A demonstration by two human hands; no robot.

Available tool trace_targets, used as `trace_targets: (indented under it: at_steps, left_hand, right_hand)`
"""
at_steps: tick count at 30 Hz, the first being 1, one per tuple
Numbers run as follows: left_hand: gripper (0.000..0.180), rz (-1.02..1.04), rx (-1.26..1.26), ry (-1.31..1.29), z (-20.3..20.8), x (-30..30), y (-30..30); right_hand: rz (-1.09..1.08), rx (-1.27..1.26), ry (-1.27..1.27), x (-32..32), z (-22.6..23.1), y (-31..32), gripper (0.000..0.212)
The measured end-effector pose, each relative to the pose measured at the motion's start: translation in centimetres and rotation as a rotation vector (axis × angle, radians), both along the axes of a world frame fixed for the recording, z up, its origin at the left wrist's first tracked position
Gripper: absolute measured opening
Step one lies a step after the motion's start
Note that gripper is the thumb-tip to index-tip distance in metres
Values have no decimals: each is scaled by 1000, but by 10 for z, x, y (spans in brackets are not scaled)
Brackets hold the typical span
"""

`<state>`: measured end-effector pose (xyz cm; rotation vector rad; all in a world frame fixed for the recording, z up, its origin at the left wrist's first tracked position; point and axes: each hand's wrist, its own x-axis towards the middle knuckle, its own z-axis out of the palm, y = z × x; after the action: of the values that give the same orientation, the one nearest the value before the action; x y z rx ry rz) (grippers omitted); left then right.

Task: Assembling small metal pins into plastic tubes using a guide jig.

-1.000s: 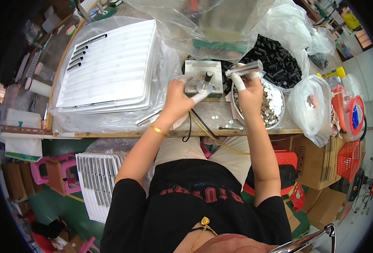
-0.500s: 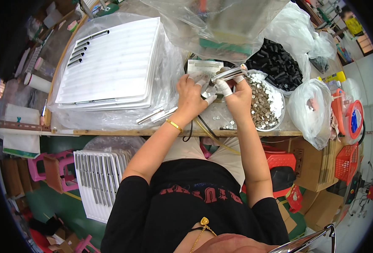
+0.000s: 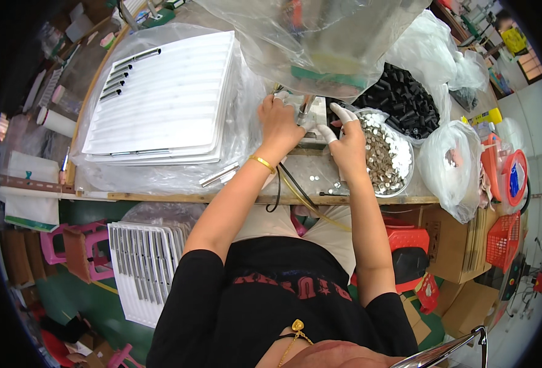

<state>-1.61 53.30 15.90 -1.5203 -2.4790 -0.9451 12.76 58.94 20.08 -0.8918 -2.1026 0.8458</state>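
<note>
In front of the plastic-covered machine, a shiny metal tube stands tilted over a small metal fixture. My left hand is curled at the tube's lower end and appears closed on it; some of its fingertips are hidden. White covers sit on the fingertips of both hands. Just right of the fixture, my right hand has its thumb and forefinger apart with nothing between them. It is beside a clear round bowl of small silvery brown discs and white pieces.
White ridged trays are stacked at left with several metal tubes. Black caps fill a bag behind the bowl. A plastic sheet hangs over the machine. Loose tubes lie near the table's front edge. More tube-filled trays stand below.
The tube has gone from my right hand to the fixture, beside my left hand. My right hand has let go, and its fingers have spread. My left hand has shifted slightly forward.
</note>
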Motion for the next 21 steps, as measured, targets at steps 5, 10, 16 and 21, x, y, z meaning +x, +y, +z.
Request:
trace_targets:
  at_steps: [5, 10, 16, 21]
  left_hand:
    - [50, -36, 94, 43, 3, -1, -2]
    - [37, -157, 240, -380, 28, -9, -1]
    - [25, -392, 794, -307, 43, 33, -5]
    - [28, -405, 439, -295, 59, 15, -90]
  right_hand:
    - [-52, -21, -22, 13, -15, 9, 38]
    - [20, 377, -277, -14, -27, 9, 47]
    - [131, 316, -71, -28, -54, 43, 46]
    - [123, 461, -452, -30, -35, 27, 52]
